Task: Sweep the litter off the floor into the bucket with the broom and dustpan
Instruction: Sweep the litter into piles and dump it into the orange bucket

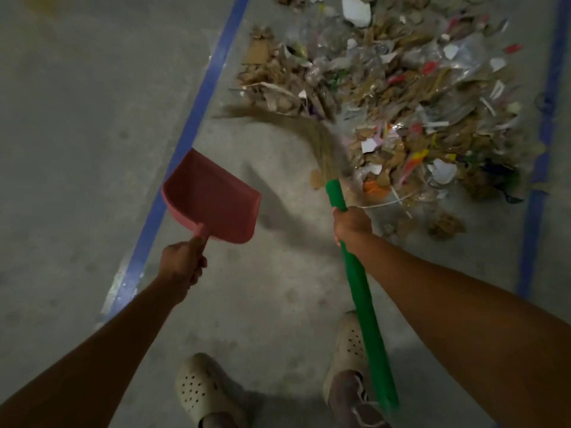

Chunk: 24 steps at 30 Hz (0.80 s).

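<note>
Left hand [182,262] is gripping the dustpan [213,197] by its short handle, fingers curled fully round it and thumb lying along the top. The red pan is being held off the floor [77,149], its mouth pointing toward 1 o'clock.

Right hand [350,225] is wrapping tightly round the green handle of the broom [361,288], just below where the bristles start. The bristles are bending toward 10 o'clock, blurred, and brushing the near edge of the litter [386,97].

The litter (cardboard scraps, clear plastic, white and coloured bits) is lying in a broad heap from 12 to 2 o'clock of the right hand, between two blue tape lines [191,125]. Pale perforated shoes [200,387] are showing at 6 o'clock.
</note>
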Available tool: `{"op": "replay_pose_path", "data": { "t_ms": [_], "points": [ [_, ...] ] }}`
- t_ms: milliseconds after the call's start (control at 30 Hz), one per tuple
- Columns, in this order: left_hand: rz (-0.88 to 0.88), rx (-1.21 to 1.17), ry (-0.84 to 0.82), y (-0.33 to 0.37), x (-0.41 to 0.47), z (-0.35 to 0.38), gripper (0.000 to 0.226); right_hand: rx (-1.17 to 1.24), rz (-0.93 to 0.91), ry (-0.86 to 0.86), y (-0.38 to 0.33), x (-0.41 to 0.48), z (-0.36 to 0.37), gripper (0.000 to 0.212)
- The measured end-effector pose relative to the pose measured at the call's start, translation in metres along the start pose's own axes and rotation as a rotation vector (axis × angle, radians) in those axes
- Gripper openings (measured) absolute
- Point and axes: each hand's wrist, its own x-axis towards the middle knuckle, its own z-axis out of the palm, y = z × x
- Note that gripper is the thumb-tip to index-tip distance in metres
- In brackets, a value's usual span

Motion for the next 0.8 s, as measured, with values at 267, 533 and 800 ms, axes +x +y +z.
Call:
{"op": "replay_pose_path", "data": {
  "t_ms": [267,533,800],
  "points": [
    [0.013,0.029,-0.023,0.044,-0.033,0.084,0.052,0.328,0.022,0.228,0.034,0.043,-0.114,0.062],
    [-0.045,0.052,-0.012,0.061,-0.101,0.124,0.050,0.167,-0.220,0.063,0.098,-0.057,-0.188,0.034],
    [-0.207,0.207,-0.085,0.003,-0.166,0.140,0.059,-0.215,-0.053,-0.351,0.214,-0.105,-0.199,0.028]
  ]
}}
